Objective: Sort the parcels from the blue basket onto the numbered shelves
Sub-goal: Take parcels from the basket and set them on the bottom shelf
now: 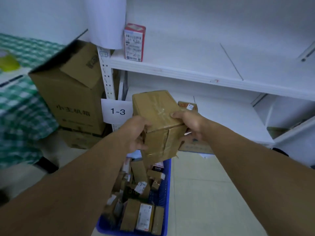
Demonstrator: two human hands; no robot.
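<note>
A taped brown cardboard parcel (156, 116) is held up in front of the white shelves, above the blue basket (166, 193). My left hand (136, 133) grips its left side and my right hand (189, 123) grips its right side, thumb on the top face. The basket on the floor holds several small brown parcels with white labels. A white tag reading 1-3 (117, 111) hangs on the shelf post just left of the parcel. A red and white labelled box (134, 42) stands on the upper shelf (187, 72).
A tall brown carton (71, 92) with open flaps stands left of the shelf post. A green checked cloth (22, 116) covers a table at far left. Flat parcels (187, 106) lie on the lower shelf behind my right hand. Pale floor tiles (213, 193) stretch to the right of the basket.
</note>
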